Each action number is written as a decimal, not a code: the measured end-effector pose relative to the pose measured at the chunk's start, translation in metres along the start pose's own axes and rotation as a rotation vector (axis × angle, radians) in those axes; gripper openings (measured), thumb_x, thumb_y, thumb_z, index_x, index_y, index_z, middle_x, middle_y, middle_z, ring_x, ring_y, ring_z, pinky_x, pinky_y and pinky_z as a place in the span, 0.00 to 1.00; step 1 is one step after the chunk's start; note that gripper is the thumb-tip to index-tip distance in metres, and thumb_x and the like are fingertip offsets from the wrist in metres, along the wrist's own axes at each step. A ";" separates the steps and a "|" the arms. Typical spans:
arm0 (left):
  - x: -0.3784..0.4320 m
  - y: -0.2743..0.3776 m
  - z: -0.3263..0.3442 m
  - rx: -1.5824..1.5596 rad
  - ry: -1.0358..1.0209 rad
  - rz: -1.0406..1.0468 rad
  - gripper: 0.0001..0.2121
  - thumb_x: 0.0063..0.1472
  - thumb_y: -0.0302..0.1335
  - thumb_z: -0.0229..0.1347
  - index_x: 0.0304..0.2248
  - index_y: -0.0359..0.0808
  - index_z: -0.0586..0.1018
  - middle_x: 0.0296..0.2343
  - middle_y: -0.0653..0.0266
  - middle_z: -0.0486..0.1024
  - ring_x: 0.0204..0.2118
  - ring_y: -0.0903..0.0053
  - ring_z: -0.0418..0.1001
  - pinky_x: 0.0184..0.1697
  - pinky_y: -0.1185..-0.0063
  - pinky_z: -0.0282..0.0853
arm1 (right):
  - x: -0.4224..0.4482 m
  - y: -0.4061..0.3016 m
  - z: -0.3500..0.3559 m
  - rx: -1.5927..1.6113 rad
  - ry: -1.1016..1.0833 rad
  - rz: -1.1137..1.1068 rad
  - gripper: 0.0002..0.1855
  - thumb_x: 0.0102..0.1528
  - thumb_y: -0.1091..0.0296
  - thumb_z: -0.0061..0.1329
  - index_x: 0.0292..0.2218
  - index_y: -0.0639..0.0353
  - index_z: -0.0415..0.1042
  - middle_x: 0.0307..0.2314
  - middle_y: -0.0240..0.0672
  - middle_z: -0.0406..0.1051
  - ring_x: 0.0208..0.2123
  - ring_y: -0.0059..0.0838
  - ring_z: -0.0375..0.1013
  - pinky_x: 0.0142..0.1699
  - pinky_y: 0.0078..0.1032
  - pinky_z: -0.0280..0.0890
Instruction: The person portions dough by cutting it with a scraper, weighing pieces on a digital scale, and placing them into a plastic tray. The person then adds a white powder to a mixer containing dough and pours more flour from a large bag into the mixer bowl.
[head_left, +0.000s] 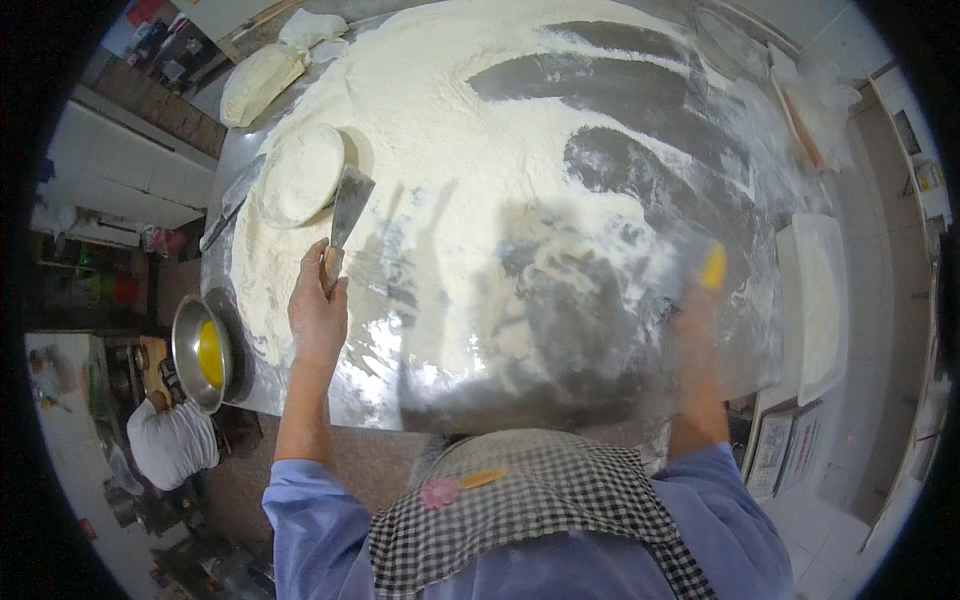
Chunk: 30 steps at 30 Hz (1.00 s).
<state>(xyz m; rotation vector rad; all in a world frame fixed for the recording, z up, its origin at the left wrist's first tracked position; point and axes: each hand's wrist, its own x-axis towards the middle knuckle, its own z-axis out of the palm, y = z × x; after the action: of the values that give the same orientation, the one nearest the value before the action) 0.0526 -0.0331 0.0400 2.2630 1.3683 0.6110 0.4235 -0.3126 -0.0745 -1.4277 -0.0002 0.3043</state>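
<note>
My left hand (319, 311) grips the wooden handle of a metal scraper (351, 206), its blade pointing away from me. My right hand (694, 311) is blurred over the right side of the table; it is closed on a tool with a yellow part (714, 265), whose flat greyish blade is too smeared to make out. White flour (450, 97) covers much of the metal table (600, 397), thick at the back and left, with bare streaks swept through it on the right. Just beyond the left scraper, a round container (302, 176) full of flour sits in the layer.
A metal bowl (180, 352) with yellow liquid (211, 354) stands at the left front corner. Dough in plastic (262, 84) lies at the back left, near a flat blade (234, 196). A plastic tub (819, 307) borders the right edge. A person in white (172, 444) is at lower left.
</note>
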 end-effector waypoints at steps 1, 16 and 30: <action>-0.004 0.001 0.004 -0.066 -0.008 -0.071 0.23 0.48 0.16 0.49 0.46 0.36 0.64 0.36 0.50 0.70 0.36 0.60 0.70 0.39 0.73 0.65 | -0.014 0.009 0.038 0.028 -0.087 -0.028 0.21 0.50 0.72 0.43 0.47 0.58 0.60 0.34 0.36 0.68 0.33 0.28 0.71 0.30 0.24 0.70; -0.059 -0.061 -0.011 -0.271 0.072 -0.185 0.23 0.50 0.18 0.50 0.48 0.34 0.63 0.33 0.58 0.71 0.27 0.81 0.68 0.31 0.84 0.64 | 0.124 0.064 0.150 -0.116 -0.264 -0.260 0.08 0.48 0.70 0.44 0.31 0.63 0.67 0.19 0.30 0.65 0.18 0.21 0.66 0.20 0.17 0.59; -0.054 -0.137 -0.037 -0.362 -0.084 -0.270 0.23 0.50 0.18 0.49 0.48 0.30 0.62 0.41 0.49 0.67 0.44 0.69 0.66 0.45 0.78 0.62 | -0.170 -0.039 0.010 -1.340 -1.362 -0.726 0.10 0.46 0.68 0.47 0.33 0.50 0.70 0.31 0.30 0.70 0.35 0.27 0.69 0.40 0.28 0.65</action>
<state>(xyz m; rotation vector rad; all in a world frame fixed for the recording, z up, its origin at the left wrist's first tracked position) -0.0882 -0.0182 -0.0148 1.7646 1.3658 0.6074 0.2663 -0.3420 -0.0044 -2.0446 -2.1079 0.6551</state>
